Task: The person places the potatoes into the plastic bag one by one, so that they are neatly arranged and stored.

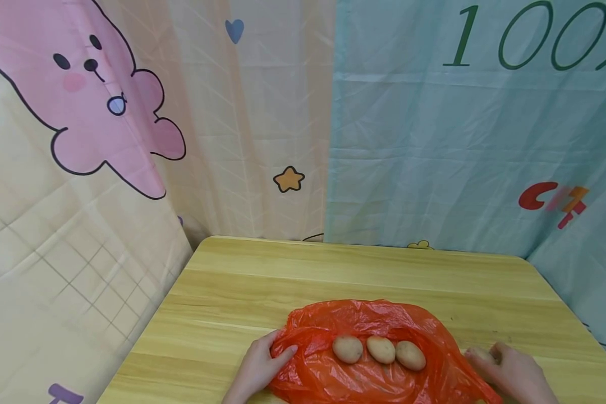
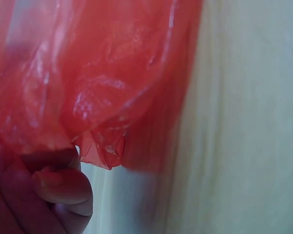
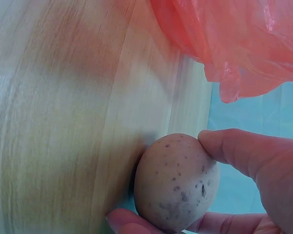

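A thin red plastic bag (image 1: 368, 314) lies spread on the table with its mouth open. Inside it three brown potatoes sit in a row: a left one (image 1: 347, 349), a middle one (image 1: 381, 349) and a right one (image 1: 411, 356). My left hand (image 1: 260, 365) grips the bag's left edge between thumb and fingers, some of which the film hides. Just right of the bag, my right hand (image 1: 517, 370) holds another potato (image 3: 176, 180) between thumb and fingers, close over the table. Dark specks dot its skin in the right wrist view.
The light wooden table (image 1: 262, 269) has rounded back corners. Behind it and along both sides hang printed curtains (image 1: 409, 140), close to the table's edges. A twisted end of the bag reaches toward my right hand.
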`<state>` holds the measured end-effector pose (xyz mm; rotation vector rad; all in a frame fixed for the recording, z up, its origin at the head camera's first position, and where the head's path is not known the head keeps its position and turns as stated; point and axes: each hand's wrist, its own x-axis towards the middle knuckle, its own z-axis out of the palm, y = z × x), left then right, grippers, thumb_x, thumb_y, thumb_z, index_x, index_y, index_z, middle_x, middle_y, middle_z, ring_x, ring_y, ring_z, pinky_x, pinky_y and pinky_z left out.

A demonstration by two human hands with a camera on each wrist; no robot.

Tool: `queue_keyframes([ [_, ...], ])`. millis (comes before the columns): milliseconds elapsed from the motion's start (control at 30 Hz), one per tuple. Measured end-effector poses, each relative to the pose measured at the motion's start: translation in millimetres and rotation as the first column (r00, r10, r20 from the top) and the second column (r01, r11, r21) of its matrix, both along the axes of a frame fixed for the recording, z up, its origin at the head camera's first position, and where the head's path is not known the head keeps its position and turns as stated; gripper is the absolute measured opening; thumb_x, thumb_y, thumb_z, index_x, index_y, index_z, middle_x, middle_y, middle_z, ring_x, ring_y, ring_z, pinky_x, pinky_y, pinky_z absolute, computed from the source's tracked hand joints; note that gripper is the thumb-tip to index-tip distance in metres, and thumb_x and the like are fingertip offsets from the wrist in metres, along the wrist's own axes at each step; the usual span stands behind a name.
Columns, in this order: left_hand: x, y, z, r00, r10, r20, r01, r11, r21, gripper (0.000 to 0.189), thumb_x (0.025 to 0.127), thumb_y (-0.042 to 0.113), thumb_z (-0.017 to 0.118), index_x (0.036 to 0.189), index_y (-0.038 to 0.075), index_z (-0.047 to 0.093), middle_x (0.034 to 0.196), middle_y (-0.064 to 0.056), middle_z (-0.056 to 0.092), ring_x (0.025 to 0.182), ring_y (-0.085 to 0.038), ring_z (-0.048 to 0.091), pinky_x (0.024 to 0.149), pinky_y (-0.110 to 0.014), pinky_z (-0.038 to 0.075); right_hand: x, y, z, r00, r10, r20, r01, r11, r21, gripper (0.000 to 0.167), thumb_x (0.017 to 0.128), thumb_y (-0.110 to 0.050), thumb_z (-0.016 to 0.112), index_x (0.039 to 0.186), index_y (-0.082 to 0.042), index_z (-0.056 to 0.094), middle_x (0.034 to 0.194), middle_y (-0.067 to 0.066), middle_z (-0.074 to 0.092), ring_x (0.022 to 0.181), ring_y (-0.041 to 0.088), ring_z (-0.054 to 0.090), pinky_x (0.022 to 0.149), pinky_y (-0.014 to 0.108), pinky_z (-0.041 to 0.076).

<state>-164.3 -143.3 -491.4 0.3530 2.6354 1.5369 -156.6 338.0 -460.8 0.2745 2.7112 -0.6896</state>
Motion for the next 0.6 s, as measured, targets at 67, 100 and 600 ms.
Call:
queue_keyframes([
  [67,0.0,0.1,0.5,1.000,0.001,-0.005,-0.001,1.000,-0.004,0.045,0.090,0.036,0.066,0.121,0.003,0.061,0.106,-0.004,0.066,0.086,-0.012,0.062,0.073,-0.027,0.051,1.1,-0.7,0.8,1.000,-0.003,-0.001,0.003,1.000,-0.005,0.080,0.087,-0.066,0.048,0.096,0.013,0.055,0.080,0.008,0.060,0.070,0.023,0.056,0.062,0.044,0.050],
  [100,0.0,0.1,0.8,1.000,0.001,-0.004,-0.001,1.000,-0.003,0.045,0.090,0.036,0.066,0.121,0.003,0.061,0.106,-0.004,0.066,0.086,-0.012,0.062,0.073,-0.027,0.051,1.9,-1.4,1.4,1.000,-0.006,-0.003,0.006,1.000,-0.009,0.079,0.087,-0.066,0.048,0.095,0.012,0.055,0.078,0.006,0.060,0.069,0.023,0.055,0.062,0.043,0.050],
  [600,0.5,0.2,1.0,1.000,0.007,0.010,-0.007,1.000,0.000,0.046,0.089,0.035,0.066,0.121,0.003,0.061,0.106,-0.003,0.066,0.086,-0.012,0.062,0.073,-0.027,0.051,7.4,-1.3,-0.8,0.998,-0.060,0.014,0.061,0.996,-0.058,0.086,0.084,-0.072,0.046,0.101,0.012,0.054,0.080,0.007,0.060,0.067,0.022,0.054,0.061,0.042,0.052],
])
